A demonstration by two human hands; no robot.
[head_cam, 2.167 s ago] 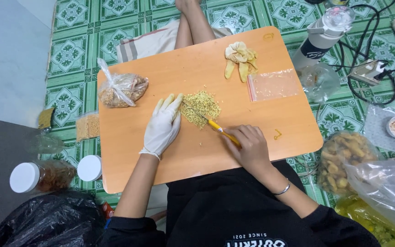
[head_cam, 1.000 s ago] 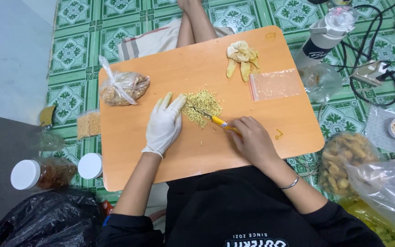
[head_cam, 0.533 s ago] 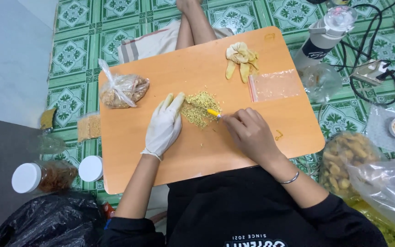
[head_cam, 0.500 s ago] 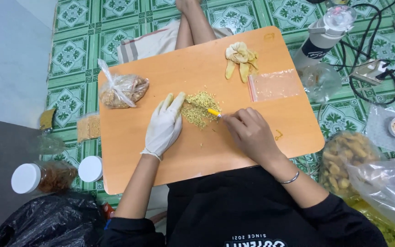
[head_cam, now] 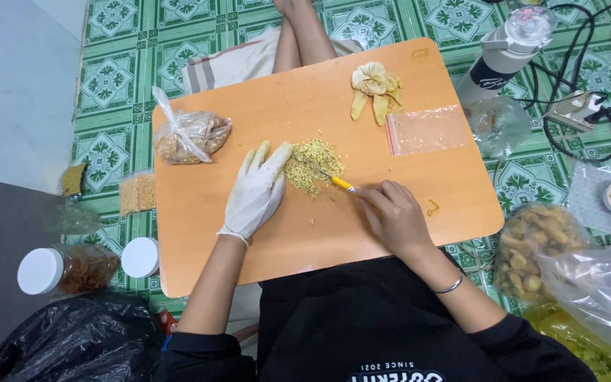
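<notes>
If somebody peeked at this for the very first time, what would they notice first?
Probably the white-gloved left hand lying flat in the middle of the orange board, right beside a heap of yellow chopped bits. The bare right hand works a yellow-handled knife into that heap. The bright green patterned floor all around also stands out.

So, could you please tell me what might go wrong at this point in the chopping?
1. The gloved left hand lies flat against the chopped pile, right where the yellow-handled knife in the right hand points; a slip could cut a finger.
2. Loose bits already lie around the pile on the orange board; more could scatter to the floor.
</notes>
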